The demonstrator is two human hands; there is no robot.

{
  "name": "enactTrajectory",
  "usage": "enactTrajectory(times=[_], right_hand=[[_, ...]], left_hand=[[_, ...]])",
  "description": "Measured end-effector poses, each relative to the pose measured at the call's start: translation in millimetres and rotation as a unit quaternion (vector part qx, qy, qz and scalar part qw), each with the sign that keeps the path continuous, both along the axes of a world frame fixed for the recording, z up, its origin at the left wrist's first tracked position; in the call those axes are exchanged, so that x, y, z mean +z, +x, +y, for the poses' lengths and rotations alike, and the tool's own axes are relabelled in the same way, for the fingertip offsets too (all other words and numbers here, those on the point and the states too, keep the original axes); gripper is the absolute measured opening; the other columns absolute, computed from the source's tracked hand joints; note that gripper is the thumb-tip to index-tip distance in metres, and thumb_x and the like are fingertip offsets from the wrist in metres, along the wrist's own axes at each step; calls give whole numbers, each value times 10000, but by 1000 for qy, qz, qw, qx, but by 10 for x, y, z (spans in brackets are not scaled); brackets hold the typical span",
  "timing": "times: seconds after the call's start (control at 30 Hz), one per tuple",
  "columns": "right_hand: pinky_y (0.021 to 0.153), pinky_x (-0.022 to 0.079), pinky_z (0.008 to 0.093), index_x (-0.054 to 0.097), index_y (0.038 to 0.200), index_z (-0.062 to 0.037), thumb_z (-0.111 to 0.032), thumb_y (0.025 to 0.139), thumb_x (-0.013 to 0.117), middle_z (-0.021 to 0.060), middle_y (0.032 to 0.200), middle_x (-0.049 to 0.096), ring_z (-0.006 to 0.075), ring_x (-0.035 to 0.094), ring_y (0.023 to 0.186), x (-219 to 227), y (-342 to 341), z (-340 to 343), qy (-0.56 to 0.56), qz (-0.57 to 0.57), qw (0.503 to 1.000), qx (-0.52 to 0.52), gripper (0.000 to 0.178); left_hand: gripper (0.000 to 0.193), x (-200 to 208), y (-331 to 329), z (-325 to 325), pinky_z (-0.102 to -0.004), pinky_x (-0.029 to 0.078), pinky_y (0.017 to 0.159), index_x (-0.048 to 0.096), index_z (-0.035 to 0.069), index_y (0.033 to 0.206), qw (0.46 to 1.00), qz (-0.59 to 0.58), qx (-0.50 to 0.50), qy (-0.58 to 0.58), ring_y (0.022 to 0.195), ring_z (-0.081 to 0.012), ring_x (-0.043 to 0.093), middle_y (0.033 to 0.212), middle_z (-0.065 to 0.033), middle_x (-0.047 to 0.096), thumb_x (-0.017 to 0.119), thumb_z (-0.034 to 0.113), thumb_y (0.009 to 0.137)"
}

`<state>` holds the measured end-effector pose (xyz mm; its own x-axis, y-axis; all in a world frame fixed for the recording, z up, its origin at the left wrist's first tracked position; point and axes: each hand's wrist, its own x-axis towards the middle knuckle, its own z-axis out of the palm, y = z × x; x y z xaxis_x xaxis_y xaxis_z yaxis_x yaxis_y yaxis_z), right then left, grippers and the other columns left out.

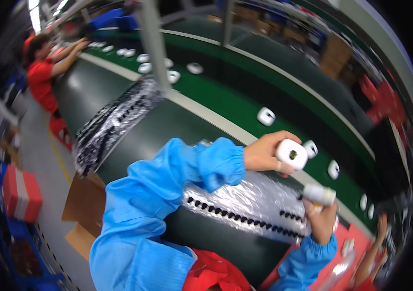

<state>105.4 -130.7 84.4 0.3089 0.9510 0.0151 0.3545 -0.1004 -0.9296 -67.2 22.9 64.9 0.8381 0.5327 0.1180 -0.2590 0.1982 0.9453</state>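
Note:
My left hand [263, 154] grips a white rounded-square plastic housing [291, 154] by its side, over the near edge of the green conveyor belt. A dark, yellowish patch shows in the middle of the housing's face. Lower and to the right, my right hand [321, 224] is closed round a white, blurred cylindrical object [319, 194] with a dark tip on its left end; its exact kind is unclear. Below both hands, a clear plastic sheet [245, 201] with rows of small black parts lies on the dark bench [206, 237].
More white housings [266, 116] sit along the green belt [235, 99]. A silvery plastic bundle [116, 121] rests on the bench at left, by a metal post [155, 48]. A co-worker in red [41, 77] reaches over the belt; another person's hand [382, 225] shows at right. An open carton [87, 208] stands left.

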Motion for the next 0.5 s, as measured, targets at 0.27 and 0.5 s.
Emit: enactTrajectory(times=[0.27, 0.5], right_hand=[[460, 431, 179, 529, 1018, -14, 5, 713, 632, 43, 852, 576, 74, 549, 651, -25, -13, 138, 88, -7, 996, 19, 323], [592, 460, 200, 504, 1044, -16, 27, 710, 625, 44, 912, 553, 93, 561, 750, -195, -42, 177, 97, -51, 992, 62, 357]], left_hand=[[596, -276, 219, -403, -319, 519, 780, 370, 54, 1194, 998, 60, -24, -4, 1008, -215, 527, 1094, -101, 476, 611, -121, 679], [573, -291, 221, -442, -293, 524, 752, 370, 42, 1193, 995, 91, -38, 28, 981, -187, 531, 1090, -95, 474, 619, -92, 695]])
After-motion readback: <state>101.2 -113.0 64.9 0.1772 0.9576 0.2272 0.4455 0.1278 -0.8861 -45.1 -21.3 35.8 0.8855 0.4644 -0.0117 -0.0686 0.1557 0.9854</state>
